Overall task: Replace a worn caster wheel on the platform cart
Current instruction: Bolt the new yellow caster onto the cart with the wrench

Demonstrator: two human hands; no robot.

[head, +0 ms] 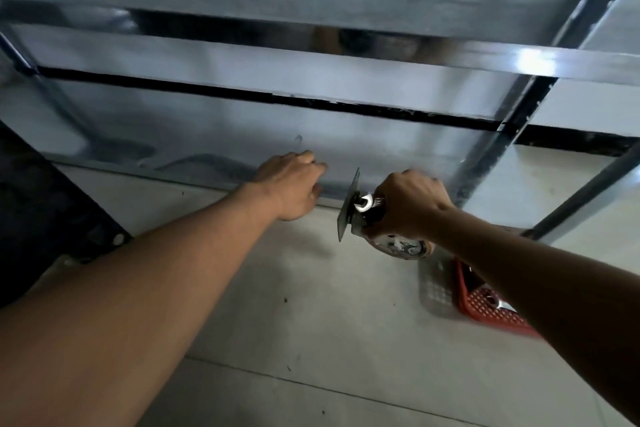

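A caster wheel (pixel 403 248) is being gripped tight in the right hand (pixel 412 204), along with a wrench (pixel 364 204), just in front of the tipped-up platform cart (pixel 242 121) and not joined to it. The left hand (pixel 291 184) is being rested at the cart's low edge with bent fingers; whether anything is being pinched cannot be told. The job is probably being caught halfway, with a wheel off and the bolting-on left to do.

Our right grip (pixel 410 204) holds a steel plate-mounted caster wheel (pixel 401 248) beside the tipped silver metal platform cart (pixel 242 121); our left grip (pixel 291 184) touches its lower edge. A red perforated plastic basket (pixel 485 308) sits on the floor (pixel 311 305).
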